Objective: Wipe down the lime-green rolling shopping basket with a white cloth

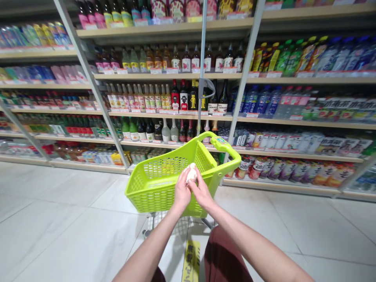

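A small white crumpled thing [191,174] with faint reddish patches sits between both hands; its kind cannot be made out. My left hand [182,191] closes on it from the left, and my right hand [201,192] grips it from the right, fingertips nearly meeting. Both hands are just in front of the near side of a lime-green shopping cart [152,201]. Its perforated basket looks bare where I can see inside. The cart's green handle [227,148] rises at the right, with no hand on it.
Tall shelves [173,114] of bottled drinks stand behind the cart. A grey upright pole [202,51] rises in front of them. Pale tiles [73,211] cover the floor, with a yellow floor sticker [190,260] near my legs. Large bottles [282,170] line the low right shelf.
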Tool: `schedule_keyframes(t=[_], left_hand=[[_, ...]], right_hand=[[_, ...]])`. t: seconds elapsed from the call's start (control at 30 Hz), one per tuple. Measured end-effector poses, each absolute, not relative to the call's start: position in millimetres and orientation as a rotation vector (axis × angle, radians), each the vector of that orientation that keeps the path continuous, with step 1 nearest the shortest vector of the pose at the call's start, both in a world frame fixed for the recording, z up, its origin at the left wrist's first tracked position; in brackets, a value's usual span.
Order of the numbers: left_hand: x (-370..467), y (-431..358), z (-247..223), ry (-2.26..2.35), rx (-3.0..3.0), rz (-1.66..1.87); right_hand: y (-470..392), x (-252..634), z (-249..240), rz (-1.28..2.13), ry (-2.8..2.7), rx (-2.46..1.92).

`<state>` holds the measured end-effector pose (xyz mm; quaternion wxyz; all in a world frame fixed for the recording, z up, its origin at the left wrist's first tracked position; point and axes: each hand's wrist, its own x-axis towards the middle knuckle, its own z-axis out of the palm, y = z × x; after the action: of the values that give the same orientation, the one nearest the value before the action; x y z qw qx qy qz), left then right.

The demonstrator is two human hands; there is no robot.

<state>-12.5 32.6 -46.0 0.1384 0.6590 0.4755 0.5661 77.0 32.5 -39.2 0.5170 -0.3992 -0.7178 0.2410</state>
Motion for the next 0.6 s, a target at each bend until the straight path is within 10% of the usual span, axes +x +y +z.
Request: schedule_keyframes(t=[0.17,0.4,0.6], left_hand=[[-4,20,-27,1.219,2.083,1.294],[-59,31,-56,2.012,2.202,0.707],[-58,32,-74,2.109,2.302,0.478]], right_hand=[[42,99,-20,0.579,-1.586,-0.924],[76,232,28,-0.467,-1.786,-1.399],[67,175,-11,-0.475,-2.111,-1.283]])
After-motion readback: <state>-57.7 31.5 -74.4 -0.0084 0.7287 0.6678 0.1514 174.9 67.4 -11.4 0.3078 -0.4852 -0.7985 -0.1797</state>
